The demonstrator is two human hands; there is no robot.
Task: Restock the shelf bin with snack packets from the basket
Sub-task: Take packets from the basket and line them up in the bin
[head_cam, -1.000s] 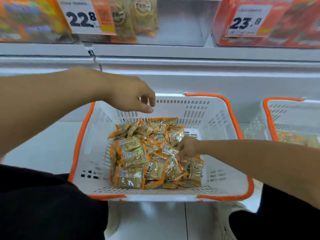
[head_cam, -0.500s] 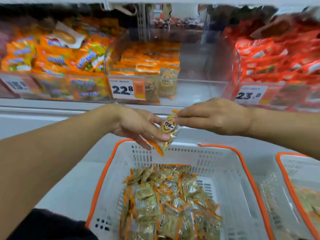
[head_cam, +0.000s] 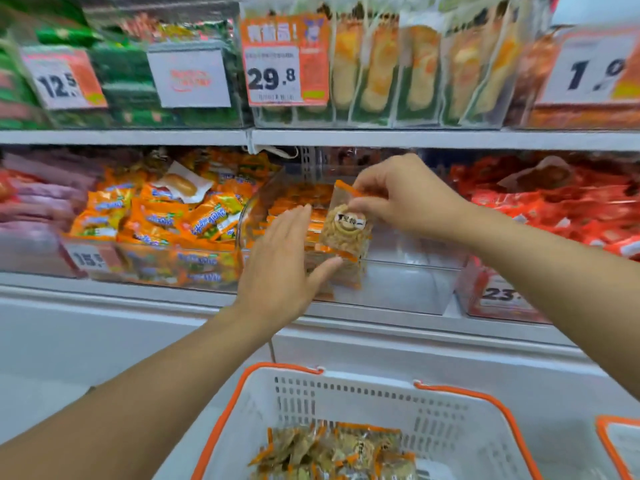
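Change: both our hands have risen from above the basket to the clear shelf bin, and the packet we passed between them half a second ago now hangs from our right hand alone.
Basket (head_cam: 349, 403): nearest to us, white with an orange rim, more snack packets (head_cam: 332, 452) heaped inside.
Left hand (head_cam: 280, 268): we hold it flat, fingers straight and pressed together, thumb spread beneath the packet, gripping nothing.
Right hand (head_cam: 405, 199): our thumb and fingertips pinch the packet's top edge.
Packet (head_cam: 346, 226): upright, at the bin's open front.
Shelf bin (head_cam: 398, 278): farther back, orange packets stacked at its left.
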